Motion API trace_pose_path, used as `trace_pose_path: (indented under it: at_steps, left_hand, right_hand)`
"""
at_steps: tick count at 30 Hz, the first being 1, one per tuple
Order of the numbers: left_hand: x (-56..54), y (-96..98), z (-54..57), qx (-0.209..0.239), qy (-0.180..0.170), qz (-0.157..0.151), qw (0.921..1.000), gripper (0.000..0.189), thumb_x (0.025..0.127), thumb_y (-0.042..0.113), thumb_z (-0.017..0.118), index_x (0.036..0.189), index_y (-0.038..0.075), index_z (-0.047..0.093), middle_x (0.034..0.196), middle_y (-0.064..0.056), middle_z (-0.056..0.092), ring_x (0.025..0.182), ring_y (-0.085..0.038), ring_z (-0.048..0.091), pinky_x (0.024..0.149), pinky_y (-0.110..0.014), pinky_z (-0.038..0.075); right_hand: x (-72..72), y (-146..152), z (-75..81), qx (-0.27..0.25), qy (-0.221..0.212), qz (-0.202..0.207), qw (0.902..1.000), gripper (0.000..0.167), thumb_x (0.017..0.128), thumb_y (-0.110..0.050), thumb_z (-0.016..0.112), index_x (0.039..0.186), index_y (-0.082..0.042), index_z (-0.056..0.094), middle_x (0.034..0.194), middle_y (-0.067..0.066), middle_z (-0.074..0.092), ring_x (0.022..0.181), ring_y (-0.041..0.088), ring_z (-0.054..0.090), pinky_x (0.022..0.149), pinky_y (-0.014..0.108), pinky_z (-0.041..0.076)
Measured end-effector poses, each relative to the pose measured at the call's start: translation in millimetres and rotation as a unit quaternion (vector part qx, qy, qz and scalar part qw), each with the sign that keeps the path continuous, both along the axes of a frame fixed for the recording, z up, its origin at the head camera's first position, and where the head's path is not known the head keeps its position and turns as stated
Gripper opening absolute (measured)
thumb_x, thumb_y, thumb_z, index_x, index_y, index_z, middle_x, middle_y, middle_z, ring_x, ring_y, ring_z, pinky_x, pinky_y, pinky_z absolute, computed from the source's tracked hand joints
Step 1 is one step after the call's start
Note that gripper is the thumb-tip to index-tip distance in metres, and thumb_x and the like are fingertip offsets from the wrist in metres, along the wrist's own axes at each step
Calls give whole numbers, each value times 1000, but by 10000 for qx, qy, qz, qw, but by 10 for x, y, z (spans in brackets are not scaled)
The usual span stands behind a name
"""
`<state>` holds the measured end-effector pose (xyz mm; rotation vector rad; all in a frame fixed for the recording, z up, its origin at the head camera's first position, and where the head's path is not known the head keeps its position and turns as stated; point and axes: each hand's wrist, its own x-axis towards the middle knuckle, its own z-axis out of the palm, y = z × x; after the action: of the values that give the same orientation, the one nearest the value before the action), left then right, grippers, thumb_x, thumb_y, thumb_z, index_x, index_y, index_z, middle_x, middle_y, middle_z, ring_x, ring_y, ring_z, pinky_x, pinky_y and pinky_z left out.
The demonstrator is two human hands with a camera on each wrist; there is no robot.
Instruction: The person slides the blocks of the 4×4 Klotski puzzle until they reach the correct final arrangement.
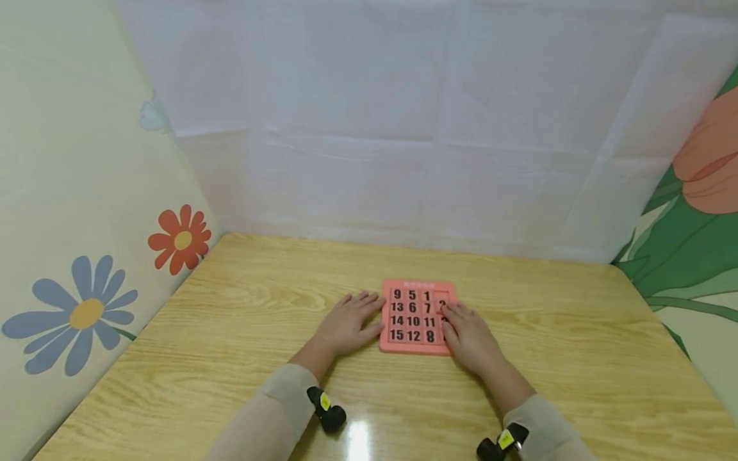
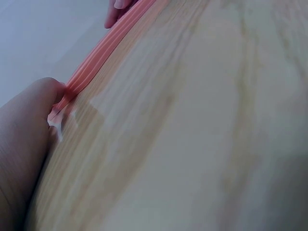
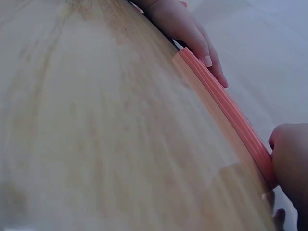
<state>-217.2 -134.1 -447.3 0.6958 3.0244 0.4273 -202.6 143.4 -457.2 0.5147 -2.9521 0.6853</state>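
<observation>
A pink number slide puzzle (image 1: 416, 346) lies flat on the wooden table, its tiles printed with black digits. Its top right cell holds no full tile, and a tile just below is partly covered by fingertips. My left hand (image 1: 346, 325) rests on the table along the puzzle's left edge, fingers extended and touching the frame. With its fingertips, my right hand (image 1: 474, 338) touches the right-hand column of tiles, hiding some digits. The left wrist view shows the left thumb (image 2: 48, 91) against the puzzle's side. Both hands flank the puzzle in the right wrist view.
The wooden table (image 1: 230, 307) spreads around the puzzle on all sides. A white sheet (image 1: 369, 128) hangs behind it. Flower-patterned panels stand at the left (image 1: 69, 192) and right (image 1: 709, 256). Each sleeve carries a small black wrist camera.
</observation>
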Motion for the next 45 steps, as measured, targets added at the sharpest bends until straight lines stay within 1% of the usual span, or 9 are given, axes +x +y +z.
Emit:
trace_pose_path:
  at_steps: [9,15,23,25,32,40,45]
  left_hand:
    - [-18,-6,-8,-3,26,-3,10000,63,99,51,43,153,19,36,159,-4,35,150,-26,28,125,-48,16]
    - [-30,-4,-12,-9,24,-26,10000,63,99,52,42,153,19,36,159,-3,35,150,-26,28,125,-48,16]
    - [-31,7,-3,-16,-38,-14,10000,63,99,52,43,153,20,35,159,-3,34,150,-25,27,126,-48,15]
    - [-31,10,-3,-20,-32,-15,10000,63,99,51,43,153,20,36,159,-3,34,150,-26,27,125,-48,15]
    - [-19,12,-5,-10,-20,-50,10000,63,99,51,43,153,19,36,159,-4,35,150,-26,27,125,-48,15]
    - [-12,-2,-17,27,16,-23,10000,63,99,51,43,153,19,36,159,-4,35,150,-26,28,125,-48,16]
    - [-11,-16,-21,40,41,-20,10000,63,99,51,43,153,19,37,159,-4,35,150,-26,28,125,-49,16]
  right_hand:
    - [-72,-19,42,28,-73,26,10000,48,104,-27,41,145,-2,46,153,16,42,145,39,32,121,57,23]
    - [-128,-34,55,17,-173,-20,9998,49,105,-28,39,146,-3,44,155,16,40,146,38,31,122,54,23]
    - [-172,-37,74,24,-189,-76,9998,49,104,-26,39,145,-1,45,154,18,40,145,39,32,121,56,23]
    - [-181,-35,79,9,-263,-95,9996,49,104,-27,38,146,-2,44,155,17,39,146,38,31,122,55,22]
    - [-219,-43,66,-11,-313,-124,9994,50,104,-27,36,147,-2,44,155,17,39,147,37,30,122,53,22]
    - [-168,-33,59,-230,-403,-111,9989,52,105,-28,36,149,-1,39,158,16,33,148,35,27,123,53,19]
    - [-86,1,53,-264,-290,-15,9992,51,104,-26,39,149,0,39,158,17,34,147,36,29,123,52,21]
